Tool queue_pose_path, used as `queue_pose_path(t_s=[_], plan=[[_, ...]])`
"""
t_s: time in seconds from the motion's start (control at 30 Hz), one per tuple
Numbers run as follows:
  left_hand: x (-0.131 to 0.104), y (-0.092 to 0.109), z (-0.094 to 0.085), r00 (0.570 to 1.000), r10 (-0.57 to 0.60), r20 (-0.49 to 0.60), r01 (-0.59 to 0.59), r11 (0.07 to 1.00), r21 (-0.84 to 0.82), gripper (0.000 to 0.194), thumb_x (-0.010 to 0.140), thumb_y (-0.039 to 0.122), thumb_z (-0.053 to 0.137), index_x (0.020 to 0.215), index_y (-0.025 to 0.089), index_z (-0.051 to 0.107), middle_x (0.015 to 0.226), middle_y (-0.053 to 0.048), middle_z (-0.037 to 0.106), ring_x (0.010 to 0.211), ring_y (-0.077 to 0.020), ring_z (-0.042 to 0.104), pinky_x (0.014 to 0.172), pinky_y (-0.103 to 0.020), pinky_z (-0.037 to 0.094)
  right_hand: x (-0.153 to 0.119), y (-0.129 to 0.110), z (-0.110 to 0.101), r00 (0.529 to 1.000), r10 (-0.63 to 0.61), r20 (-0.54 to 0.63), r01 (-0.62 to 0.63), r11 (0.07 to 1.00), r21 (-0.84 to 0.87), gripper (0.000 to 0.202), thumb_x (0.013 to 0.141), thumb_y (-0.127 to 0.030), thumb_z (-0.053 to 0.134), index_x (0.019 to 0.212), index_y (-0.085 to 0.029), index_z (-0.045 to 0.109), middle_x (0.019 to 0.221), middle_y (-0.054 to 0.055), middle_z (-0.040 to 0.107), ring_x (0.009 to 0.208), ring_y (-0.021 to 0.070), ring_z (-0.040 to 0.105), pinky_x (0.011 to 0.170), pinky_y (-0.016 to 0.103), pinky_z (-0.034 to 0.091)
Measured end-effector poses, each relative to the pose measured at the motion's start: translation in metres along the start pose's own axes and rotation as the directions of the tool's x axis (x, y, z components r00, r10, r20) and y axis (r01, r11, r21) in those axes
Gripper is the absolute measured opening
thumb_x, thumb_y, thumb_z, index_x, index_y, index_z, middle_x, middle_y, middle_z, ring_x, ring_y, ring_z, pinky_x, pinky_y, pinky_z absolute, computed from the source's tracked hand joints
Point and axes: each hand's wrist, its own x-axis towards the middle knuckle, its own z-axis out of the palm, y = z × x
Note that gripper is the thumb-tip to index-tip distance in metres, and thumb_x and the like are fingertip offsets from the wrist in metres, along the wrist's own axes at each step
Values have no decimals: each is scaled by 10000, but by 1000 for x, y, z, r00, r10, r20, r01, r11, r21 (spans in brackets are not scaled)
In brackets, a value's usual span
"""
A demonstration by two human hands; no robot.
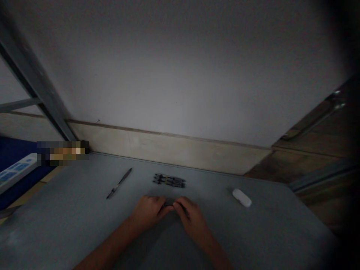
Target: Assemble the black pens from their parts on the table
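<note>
A: Hands first. What do they do?
B: Left hand (147, 210) and right hand (194, 219) close together over the near part of the counter (70, 217). Both pinch a thin dark object (168, 205), thumbs toward each other, fingers curled.
A: Identify it?
B: Pen-like. Fingers cover most of it; a short dark stretch shows between the two grips. Cannot tell whether it touches the counter.
A: Just beyond the hands?
B: A row of dark pens (169, 180), lying side by side, roughly crosswise. Too dim for a sure count.
A: Left of that?
B: Single pen (119, 183), lying slantwise, far end toward the right. Apart from the row.
A: Right side?
B: White rounded object (242, 197), oblong, lying on the counter well apart from the right hand.
A: Surroundings?
B: Pale wall (180, 82) behind the counter, with a cream band (168, 148) along its foot. Far left, white power strip (18, 170) on a blue surface (8, 148). Beside the strip, a pixelated patch; contents unreadable.
</note>
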Motion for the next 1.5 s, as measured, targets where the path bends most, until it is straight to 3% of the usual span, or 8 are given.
queue_pose_path(t_s=[0.2, 0.47, 0.77, 1.1, 1.23, 1.33, 1.43, 1.5], plan=[[2, -2, 2, 999, -24, 28, 27, 993, -113, 388, 1111, 572, 621, 1109, 307, 904, 1024, -171, 914, 899, -400, 851, 791, -442, 562, -1, 1, 5, 998, -60, -24, 60, 998, -26, 537, 1168, -527, 561, 694, -274, 566, 634, -12, 624, 580, 207, 585, 578, 336, 395], [4, -7, 6, 999, -20, 32, 24, 990, -141, 376, 1093, 622, 661, 1081, 314, 875, 994, -174, 904, 893, -399, 850, 779, -434, 557, 0, 2, 12, 993, 119, 5, -119, 988, 104, 700, 1100, -788, 498, 628, -275, 437, 570, -52, 410, 560, 167, 398, 552, 324, 283], [-1, -7, 16, 989, 22, -148, -35, 996, -82, 310, 1096, 581, 689, 1008, 333, 853, 883, -141, 882, 757, -329, 806, 672, -386, 563, -1, -14, 9, 945, 328, -1, -319, 919, 230, 713, 992, -843, 647, 602, -283, 441, 590, -45, 383, 593, 179, 384, 590, 355, 288], [-1, -2, 11, 993, 28, -114, -38, 995, -92, 313, 1124, 554, 639, 1037, 324, 833, 956, -160, 852, 874, -351, 801, 751, -419, 602, -3, -24, 10, 911, 409, -51, -375, 873, 312, 739, 934, -891, 695, 591, -296, 423, 595, -51, 349, 607, 183, 333, 615, 369, 308], [-1, -6, 4, 993, 53, -101, -63, 992, -106, 298, 1146, 452, 581, 1208, 354, 855, 1091, -163, 888, 1000, -373, 827, 851, -452, 644, -3, -18, 9, 935, 355, -16, -326, 873, 363, 745, 941, -921, 667, 603, -283, 479, 604, -45, 393, 605, 187, 393, 620, 358, 360], [-5, -8, 3, 978, -14, -209, -28, 980, -197, 345, 1144, 417, 508, 1235, 354, 834, 1160, -168, 893, 1065, -384, 824, 924, -496, 668, -4, -17, 10, 953, 302, -5, -275, 877, 394, 726, 939, -943, 647, 663, -273, 611, 641, -15, 537, 637, 215, 524, 625, 345, 444], [-8, -6, 1, 928, -115, -355, -21, 933, -358, 427, 1164, 428, 368, 1162, 316, 780, 1144, -168, 877, 1092, -369, 810, 1004, -536, 668, -9, -23, 15, 951, 305, -53, -260, 879, 401, 530, 967, -823, 734, 947, -298, 805, 969, 55, 818, 854, 279, 739, 739, 361, 572], [-8, -2, -2, 905, -161, -392, -69, 857, -511, 435, 1176, 458, 334, 1130, 288, 732, 1115, -151, 859, 1092, -342, 807, 1032, -528, 664, -12, -28, 19, 950, 305, -70, -252, 876, 411, 442, 982, -737, 773, 1148, -333, 842, 1286, 91, 867, 1099, 326, 805, 923, 415, 640]])
